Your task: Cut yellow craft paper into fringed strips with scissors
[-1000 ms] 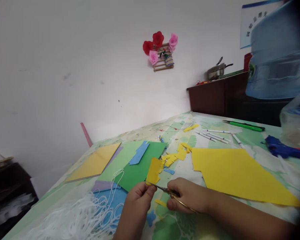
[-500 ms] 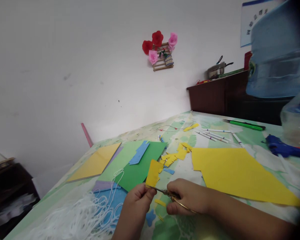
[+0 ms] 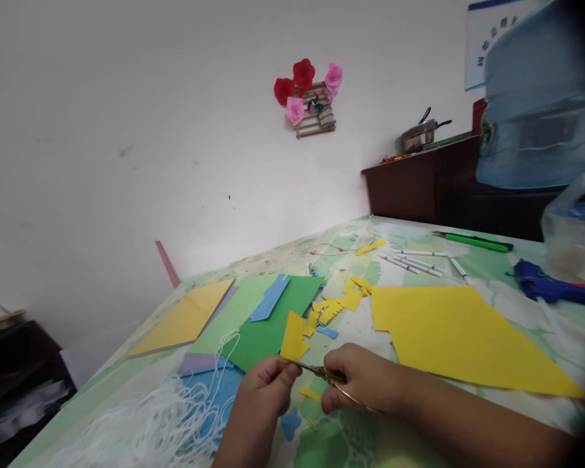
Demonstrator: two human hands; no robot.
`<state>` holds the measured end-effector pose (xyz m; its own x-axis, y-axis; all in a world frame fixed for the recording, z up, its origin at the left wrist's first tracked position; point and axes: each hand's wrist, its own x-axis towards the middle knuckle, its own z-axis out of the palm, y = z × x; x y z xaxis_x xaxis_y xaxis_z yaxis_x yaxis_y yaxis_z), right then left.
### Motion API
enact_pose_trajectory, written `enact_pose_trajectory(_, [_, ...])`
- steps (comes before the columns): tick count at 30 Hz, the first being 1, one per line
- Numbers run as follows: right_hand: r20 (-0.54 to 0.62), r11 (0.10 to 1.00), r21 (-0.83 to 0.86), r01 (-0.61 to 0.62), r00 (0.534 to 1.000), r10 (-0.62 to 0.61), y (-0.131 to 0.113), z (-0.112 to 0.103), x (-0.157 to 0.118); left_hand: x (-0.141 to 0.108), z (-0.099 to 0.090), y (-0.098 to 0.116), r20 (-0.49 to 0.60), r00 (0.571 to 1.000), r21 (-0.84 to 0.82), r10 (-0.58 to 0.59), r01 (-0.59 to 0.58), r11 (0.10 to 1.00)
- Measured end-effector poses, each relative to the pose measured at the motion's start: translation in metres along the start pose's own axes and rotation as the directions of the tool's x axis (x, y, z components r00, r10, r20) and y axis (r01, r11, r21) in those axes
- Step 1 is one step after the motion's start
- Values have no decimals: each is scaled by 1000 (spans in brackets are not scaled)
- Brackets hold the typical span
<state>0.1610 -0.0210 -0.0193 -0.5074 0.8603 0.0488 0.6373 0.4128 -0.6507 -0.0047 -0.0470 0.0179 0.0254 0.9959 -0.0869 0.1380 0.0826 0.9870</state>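
Observation:
My left hand [image 3: 268,393] pinches the near end of a small yellow piece of craft sheet [image 3: 293,338], held up above the table. Wrapped round the gold handles of a pair of scissors [image 3: 320,372] is my right hand [image 3: 353,380]. The scissor blades lie across the base of the yellow piece, beside my left fingertips. Just beyond are yellow scraps [image 3: 334,309] and a small blue strip [image 3: 327,332]. Below the scissors lie a narrow yellow strip [image 3: 311,394] and a blue flower-like cutout [image 3: 290,424].
A large yellow sheet [image 3: 448,338] lies right, green sheets [image 3: 253,338] and a tangle of white string [image 3: 141,422] left. Farther off are white pens [image 3: 416,263], a green cutter [image 3: 475,242], a blue glue gun [image 3: 550,286] and a plastic jug [image 3: 572,227].
The yellow piece has tilted slightly at the blades, with more of its right corner showing. Both hands stay close together; the whole view has shifted a little.

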Motion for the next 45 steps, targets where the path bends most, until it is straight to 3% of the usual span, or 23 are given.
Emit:
enact_pose_trajectory(6, [-85, 998, -54, -11, 996, 6, -2, 0, 3, 0, 4, -1, -66, 996, -38, 56, -59, 998])
enact_pose_trajectory(13, [-79, 997, -83, -2, 997, -4, 0, 1, 5, 1, 3, -3, -67, 995, -16, 78, -79, 997])
enact_pose_trajectory(19, [-69, 996, -37, 83, 994, -86, 3, 3, 3, 1, 4, -3, -86, 995, -15, 57, -58, 998])
enact_pose_trajectory(26, [-90, 996, -34, 88, 992, -91, 1, 1, 0, 1, 5, -6, -168, 980, -10, 103, -106, 994])
enact_pose_trajectory(34, [-136, 993, -26, 113, 984, -115, 2, 2, 1, 10, 2, -12, -192, 981, -260, 28, -79, 962])
enact_pose_trajectory(38, [-130, 993, 5, 119, 985, -117, 1, 2, 1, 14, 2, -15, -150, 989, -341, 14, -65, 938])
enact_pose_trajectory(41, [-124, 993, 3, 115, 986, -114, 0, 2, 3, 14, 5, -16, -88, 996, -266, 18, -41, 963])
enact_pose_trajectory(45, [-125, 994, 3, 106, 987, -105, 2, 5, 5, 12, 9, -17, -27, 997, 47, 78, -77, 996])
